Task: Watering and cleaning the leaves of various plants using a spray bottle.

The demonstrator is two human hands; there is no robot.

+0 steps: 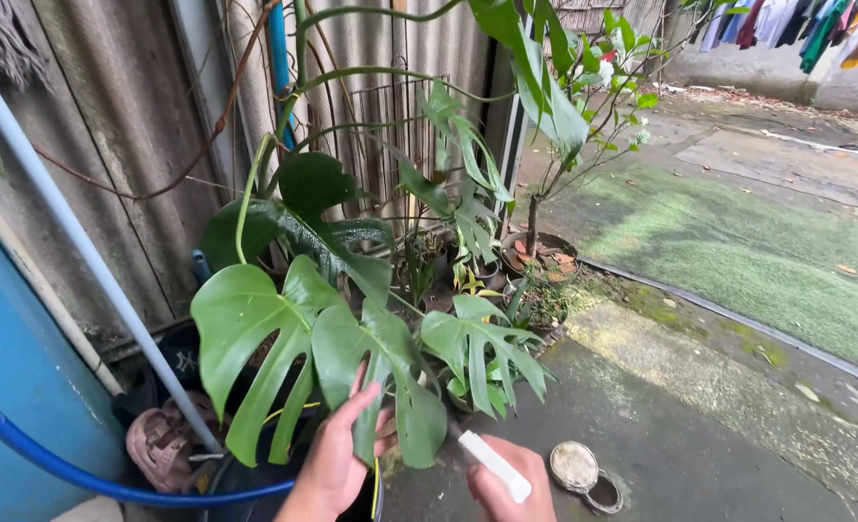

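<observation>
My left hand [337, 462] reaches up under a large split green leaf [380, 372] of a potted plant, fingertips touching its underside. My right hand [511, 483] sits low in the frame, closed around a slim white tool [494, 466] that points up and left toward the leaves. More broad split leaves [245, 329] spread to the left of my hands, and a smaller one [482, 343] hangs just above the right hand.
A blue barrel [13, 387] and blue hose [81, 474] stand at left, with a pale pipe [81, 242] leaning on a corrugated wall. Several potted plants [535, 256] crowd behind. A round metal drain lid [576, 466] lies on wet concrete; mossy ground lies to the right.
</observation>
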